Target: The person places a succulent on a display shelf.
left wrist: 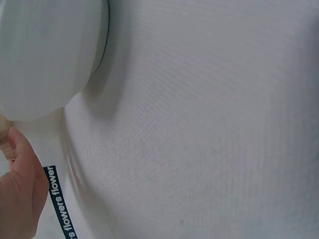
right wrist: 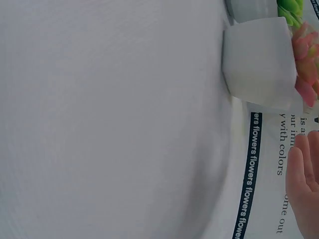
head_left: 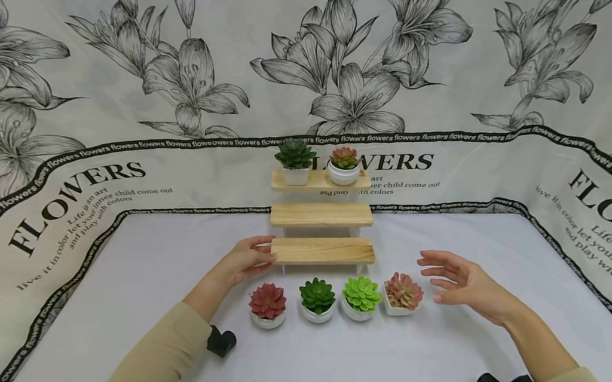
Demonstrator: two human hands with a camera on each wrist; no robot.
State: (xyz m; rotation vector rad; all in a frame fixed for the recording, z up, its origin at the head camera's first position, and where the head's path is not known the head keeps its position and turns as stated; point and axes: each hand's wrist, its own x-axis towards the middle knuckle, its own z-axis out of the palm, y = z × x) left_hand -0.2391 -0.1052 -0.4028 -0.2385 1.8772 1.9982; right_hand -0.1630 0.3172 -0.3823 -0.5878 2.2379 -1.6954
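A three-tier wooden display stand [head_left: 323, 252] stands in the middle at the back of the table. My left hand [head_left: 249, 259] pinches the left end of its lowest shelf; in the left wrist view the thumb lies against the wood. To the right, my right hand [head_left: 466, 286] hovers with fingers spread and holds nothing. Nearest to it is a pink succulent [head_left: 403, 291] in a white angular pot [right wrist: 259, 63]. Left of that, in a row before the stand, are a light green succulent [head_left: 361, 294], a dark green succulent [head_left: 317, 295] and a red succulent [head_left: 267, 301], all in white pots.
On the top shelf sit a dark green succulent [head_left: 295, 154] in a square pot and an orange-green one [head_left: 344, 158] in a round pot. Behind the stand hangs a flower-printed cloth [head_left: 205, 165]. A white cloth [head_left: 367, 370] covers the table.
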